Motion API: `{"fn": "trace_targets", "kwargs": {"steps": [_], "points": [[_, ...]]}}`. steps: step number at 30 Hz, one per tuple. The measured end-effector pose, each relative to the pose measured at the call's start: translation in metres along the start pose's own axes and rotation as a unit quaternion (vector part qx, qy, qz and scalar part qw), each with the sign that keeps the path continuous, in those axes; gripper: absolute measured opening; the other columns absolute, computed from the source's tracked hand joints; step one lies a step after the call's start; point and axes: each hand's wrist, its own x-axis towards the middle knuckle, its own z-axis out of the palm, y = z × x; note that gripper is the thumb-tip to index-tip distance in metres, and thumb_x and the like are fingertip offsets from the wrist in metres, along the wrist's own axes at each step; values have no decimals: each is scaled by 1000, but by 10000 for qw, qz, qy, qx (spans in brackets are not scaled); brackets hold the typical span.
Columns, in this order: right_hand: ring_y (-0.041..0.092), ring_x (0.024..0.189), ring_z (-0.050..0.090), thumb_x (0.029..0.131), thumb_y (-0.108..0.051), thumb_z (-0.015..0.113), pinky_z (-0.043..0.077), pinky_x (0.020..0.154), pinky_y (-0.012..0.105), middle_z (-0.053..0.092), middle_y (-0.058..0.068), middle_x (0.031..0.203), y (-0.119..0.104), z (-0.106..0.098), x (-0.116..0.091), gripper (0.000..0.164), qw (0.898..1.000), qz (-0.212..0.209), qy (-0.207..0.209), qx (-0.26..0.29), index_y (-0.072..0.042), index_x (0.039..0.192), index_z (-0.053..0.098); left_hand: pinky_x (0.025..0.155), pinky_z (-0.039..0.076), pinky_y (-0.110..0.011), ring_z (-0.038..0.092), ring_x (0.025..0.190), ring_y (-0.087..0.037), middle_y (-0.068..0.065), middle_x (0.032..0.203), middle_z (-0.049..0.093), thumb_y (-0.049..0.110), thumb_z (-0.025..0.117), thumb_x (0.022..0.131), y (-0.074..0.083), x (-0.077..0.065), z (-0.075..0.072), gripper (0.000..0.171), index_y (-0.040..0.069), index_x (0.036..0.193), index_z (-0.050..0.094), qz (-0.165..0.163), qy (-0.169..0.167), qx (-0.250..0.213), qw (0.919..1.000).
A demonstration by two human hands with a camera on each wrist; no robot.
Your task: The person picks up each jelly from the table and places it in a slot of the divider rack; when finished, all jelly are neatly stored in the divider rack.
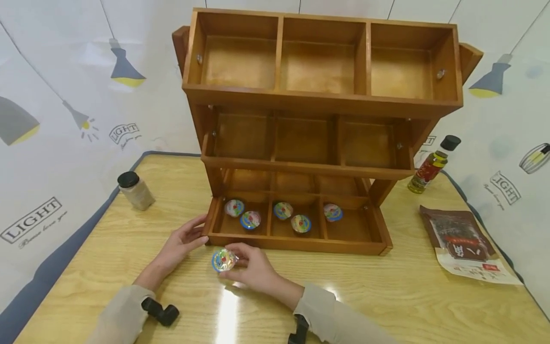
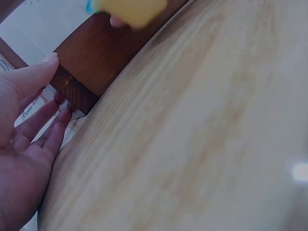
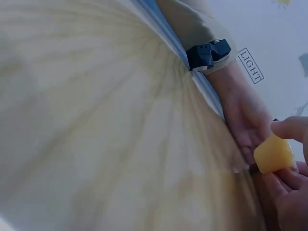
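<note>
My right hand (image 1: 255,270) pinches a small jelly cup (image 1: 224,260) between thumb and fingers, just in front of the wooden rack's bottom tray. Its printed foil lid faces up in the head view; the yellow jelly cup body (image 3: 273,154) shows in the right wrist view. My left hand (image 1: 179,246) grips the front left corner of the wooden rack (image 1: 301,242), thumb at the corner and fingers along the side, as the left wrist view shows. Inside the bottom tray, two jelly cups (image 1: 250,220) lie left, two (image 1: 301,223) in the middle and one (image 1: 333,212) right.
Above the bottom tray rise two more tiers, the middle tier (image 1: 307,165) and the top tier (image 1: 322,98), each with three compartments. A black-lidded jar (image 1: 136,191) stands left. On the right are an oil bottle (image 1: 431,167) and a brown packet (image 1: 466,243).
</note>
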Motion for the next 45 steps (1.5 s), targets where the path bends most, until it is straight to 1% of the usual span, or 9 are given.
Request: {"fn": "trace_targets", "kwargs": {"steps": [4,8,14,22,26,30,34,38,45], "points": [[12,95,59,69,-14,76,47,83,16,61,7,109,-13,-20,-12,53,9991,-298,-217,-230,-7,116,54,85,42,-10,50,103,8,-22,136,36,18,58,86,-1,-1,-1,60,7,138,31,-114,17,11,9999],[13,96,56,69,-6,74,46,88,20,60,12,110,-22,-52,-27,51,9979,-556,-343,28,-3,116,54,85,40,-9,48,104,10,-20,139,34,20,58,86,-1,-3,-3,60,9,138,30,-196,22,72,9998],[6,98,56,68,3,72,47,88,23,57,23,111,-21,-120,-57,51,9962,-810,312,-41,5,115,52,85,41,-9,47,105,9,-20,138,34,20,57,86,-3,0,-2,59,10,138,31,-151,-17,116,9998],[-4,88,56,73,-2,69,48,76,12,56,25,107,11,-210,-92,48,9850,72,1504,-842,6,116,50,86,41,-9,47,106,8,-18,139,34,19,58,86,-2,2,1,59,11,138,32,-119,-77,69,9999],[12,93,59,77,-6,66,49,74,15,52,25,111,16,-240,-94,48,9738,722,1682,-1352,6,119,47,86,40,-8,46,107,8,-17,140,33,20,57,86,-1,1,-1,59,12,138,31,-153,-74,46,9998],[34,101,56,77,-12,66,51,78,28,52,27,115,15,-254,-88,49,9566,1122,1484,-2241,7,119,48,87,39,-8,45,108,8,-16,141,31,21,57,87,-1,0,-3,59,12,139,31,-153,-92,64,9998],[36,99,56,76,-20,67,50,78,40,56,26,112,12,-256,-78,51,9432,1238,1057,-2896,5,117,51,87,39,-7,45,108,8,-15,141,32,21,57,87,-1,-1,-3,58,13,138,31,-149,-50,65,9999],[35,98,57,76,-20,67,50,78,41,58,25,109,10,-252,-72,50,9406,1261,736,-3064,6,115,51,87,40,-8,46,108,7,-16,141,32,20,57,87,0,-1,-3,58,12,138,32,-120,-43,58,9999],[36,96,57,76,-18,67,49,78,42,58,27,107,8,-251,-72,50,9341,1412,676,-3208,11,113,51,87,39,-8,45,109,7,-13,142,32,23,57,87,0,-1,-3,58,14,138,31,-179,-80,110,9997]]}}
